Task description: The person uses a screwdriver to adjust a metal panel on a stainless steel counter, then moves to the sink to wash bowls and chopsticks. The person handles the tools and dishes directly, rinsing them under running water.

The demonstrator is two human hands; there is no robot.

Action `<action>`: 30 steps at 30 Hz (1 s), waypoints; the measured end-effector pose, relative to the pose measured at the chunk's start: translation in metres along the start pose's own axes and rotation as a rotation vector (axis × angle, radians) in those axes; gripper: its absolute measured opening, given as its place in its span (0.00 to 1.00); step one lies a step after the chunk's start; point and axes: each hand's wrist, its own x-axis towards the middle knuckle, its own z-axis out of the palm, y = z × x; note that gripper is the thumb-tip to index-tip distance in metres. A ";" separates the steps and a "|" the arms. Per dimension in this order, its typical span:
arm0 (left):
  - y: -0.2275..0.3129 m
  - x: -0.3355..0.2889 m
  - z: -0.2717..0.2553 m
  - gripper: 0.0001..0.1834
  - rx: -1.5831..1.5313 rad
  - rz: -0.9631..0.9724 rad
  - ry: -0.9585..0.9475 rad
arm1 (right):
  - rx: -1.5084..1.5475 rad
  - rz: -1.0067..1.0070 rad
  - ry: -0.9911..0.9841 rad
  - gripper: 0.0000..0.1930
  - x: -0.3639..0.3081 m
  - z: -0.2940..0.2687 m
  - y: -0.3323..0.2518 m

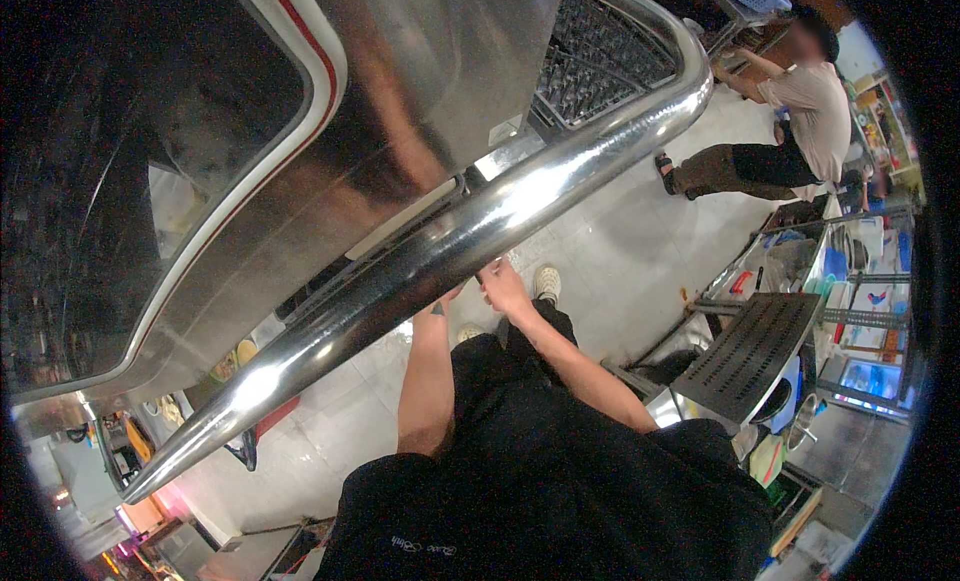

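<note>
Machine (470, 41), one, steel, fills the upper left. One thick polished tube (540, 196) runs diagonally along its near side, lower left to upper right. One co-worker (815, 111), upper right. One dark perforated panel (750, 346) at right. Two hands by the tube's lower edge: right hand (504, 287) fingers curled, can't tell on what; left hand (450, 294) mostly hidden, can't tell its grip. Two pale shoes (545, 282) below.
</note>
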 end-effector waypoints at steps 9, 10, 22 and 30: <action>0.026 -0.016 0.037 0.15 0.021 -0.044 0.088 | 0.436 0.521 -0.222 0.14 0.008 -0.001 -0.020; 0.030 -0.018 0.040 0.15 -0.058 -0.072 0.070 | 0.658 0.569 -0.251 0.13 0.008 -0.005 -0.023; 0.020 -0.012 0.042 0.15 0.269 0.024 0.326 | 0.072 0.298 -0.220 0.30 0.002 -0.006 -0.015; 0.003 -0.017 0.019 0.18 0.043 -0.052 -0.086 | 0.175 0.272 -0.113 0.25 -0.012 -0.011 -0.001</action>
